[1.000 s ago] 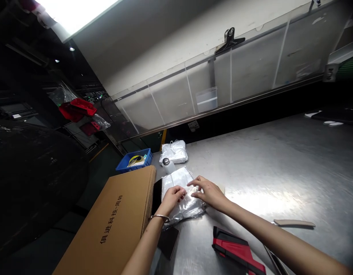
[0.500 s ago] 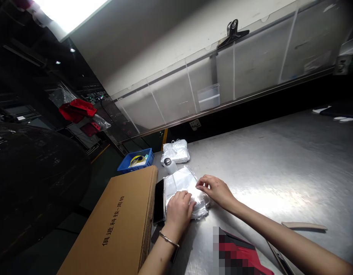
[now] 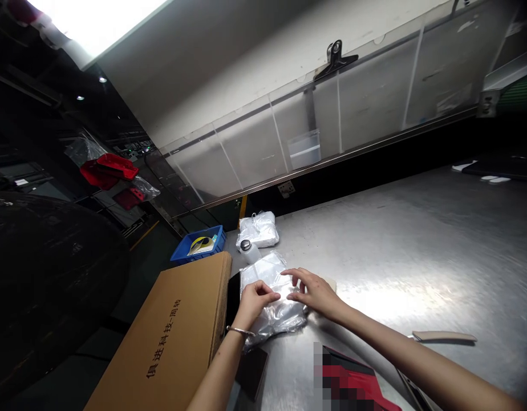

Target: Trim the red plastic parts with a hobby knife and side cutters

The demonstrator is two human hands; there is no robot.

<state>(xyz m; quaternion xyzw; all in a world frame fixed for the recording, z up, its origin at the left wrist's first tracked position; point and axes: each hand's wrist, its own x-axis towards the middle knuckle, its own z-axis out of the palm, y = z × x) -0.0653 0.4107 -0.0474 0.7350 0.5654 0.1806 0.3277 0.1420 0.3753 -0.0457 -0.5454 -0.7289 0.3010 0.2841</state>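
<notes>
A clear plastic bag of white contents (image 3: pixel 267 297) lies on the metal table (image 3: pixel 417 240), beside a long cardboard box (image 3: pixel 173 337). My left hand (image 3: pixel 255 299) rests on the bag's near left part, fingers curled and pinching the plastic. My right hand (image 3: pixel 312 291) lies on the bag's right side, fingers stretched toward the left hand with thumb and forefinger pinching the film. A bracelet circles my left wrist.
A second white bag (image 3: pixel 259 228) and a small bottle with a metal cap (image 3: pixel 247 248) sit behind. A blue bin (image 3: pixel 197 245) stands off the table's left end. A red and black object (image 3: pixel 353 382) and a beige strip (image 3: pixel 443 337) lie near my right arm.
My left hand moved from flat on the bag's near end up to its middle, meeting my right hand's fingertips. The view shifted slightly.
</notes>
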